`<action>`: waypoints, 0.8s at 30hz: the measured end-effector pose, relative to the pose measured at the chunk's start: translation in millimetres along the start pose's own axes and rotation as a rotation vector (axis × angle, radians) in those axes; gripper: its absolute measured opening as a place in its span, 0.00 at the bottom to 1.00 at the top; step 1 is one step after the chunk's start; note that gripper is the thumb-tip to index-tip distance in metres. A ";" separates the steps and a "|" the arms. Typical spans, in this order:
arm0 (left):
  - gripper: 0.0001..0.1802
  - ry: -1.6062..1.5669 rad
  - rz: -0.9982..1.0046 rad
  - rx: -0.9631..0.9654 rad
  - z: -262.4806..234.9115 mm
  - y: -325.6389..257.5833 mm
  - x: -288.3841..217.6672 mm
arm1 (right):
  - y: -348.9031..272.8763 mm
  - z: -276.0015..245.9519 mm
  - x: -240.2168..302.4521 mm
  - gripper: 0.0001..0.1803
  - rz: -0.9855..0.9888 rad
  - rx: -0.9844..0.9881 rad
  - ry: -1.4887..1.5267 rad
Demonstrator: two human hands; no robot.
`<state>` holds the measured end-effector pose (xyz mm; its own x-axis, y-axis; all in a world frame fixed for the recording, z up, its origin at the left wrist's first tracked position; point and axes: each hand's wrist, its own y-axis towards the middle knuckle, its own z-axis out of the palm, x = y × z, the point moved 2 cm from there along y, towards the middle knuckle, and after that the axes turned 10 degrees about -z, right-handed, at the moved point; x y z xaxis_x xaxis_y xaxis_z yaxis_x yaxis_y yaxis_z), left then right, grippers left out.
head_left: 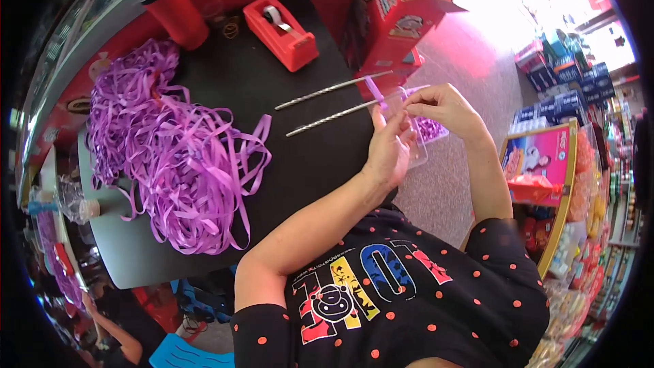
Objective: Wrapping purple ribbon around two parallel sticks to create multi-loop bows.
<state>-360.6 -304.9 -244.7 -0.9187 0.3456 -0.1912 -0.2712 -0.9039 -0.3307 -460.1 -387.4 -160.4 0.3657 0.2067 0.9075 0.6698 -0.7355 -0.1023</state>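
Observation:
Two thin metal rods with spiral-grooved ends, the upper rod (pixel 320 96) and the lower rod (pixel 327 120), lie side by side over the table's right part. A short band of purple ribbon (pixel 375 91) spans both. My left hand (pixel 392 146) is closed beside the lower rod, its fingertips against the ribbon band. Close to its right, my right hand (pixel 446 110) has thumb and fingers pinched together; what lies between them is too small to tell. Below the hands, partly hidden, a clear plastic container (pixel 417 157) holds small purple ribbon pieces (pixel 430 129).
A big tangled heap of purple ribbon (pixel 184 163) covers the left of the black table (pixel 293 170). A red tape dispenser (pixel 289 41) and red tumbler (pixel 178 13) stand at the back. A red carton (pixel 398 20) rises beyond the rods. Another person's arm (pixel 112 324) shows at lower left.

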 end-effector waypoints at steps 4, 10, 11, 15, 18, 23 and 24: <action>0.40 0.021 0.004 -0.016 -1.3 1.4 0.1 | -10.4 0.8 -4.2 0.10 0.023 -0.018 -0.124; 0.48 0.018 -0.010 -0.044 0.4 -0.9 0.5 | -16.0 -2.3 -9.8 0.12 0.038 -0.047 -0.249; 0.49 0.034 -0.006 -0.042 0.6 -0.5 0.9 | -17.0 -1.3 -7.7 0.12 0.040 -0.048 -0.247; 0.49 0.080 0.016 -0.050 -1.7 -1.6 2.7 | -20.6 2.5 -0.6 0.11 0.070 -0.016 -0.290; 0.48 0.094 0.010 -0.058 -4.0 0.9 3.3 | -25.3 4.7 -2.3 0.12 0.053 -0.076 -0.338; 0.46 0.092 0.013 -0.053 -5.4 1.5 5.0 | -33.8 -4.0 -39.1 0.14 -0.078 -0.263 -0.251; 0.46 0.077 0.008 -0.058 -5.1 1.4 5.2 | -37.8 -5.7 -45.1 0.14 -0.008 -0.260 -0.088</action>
<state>-364.2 -303.1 -250.9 -0.8953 0.3592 -0.2635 -0.2455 -0.8913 -0.3811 -505.6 -372.6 -195.1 0.4237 0.2598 0.8677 0.4886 -0.8722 0.0226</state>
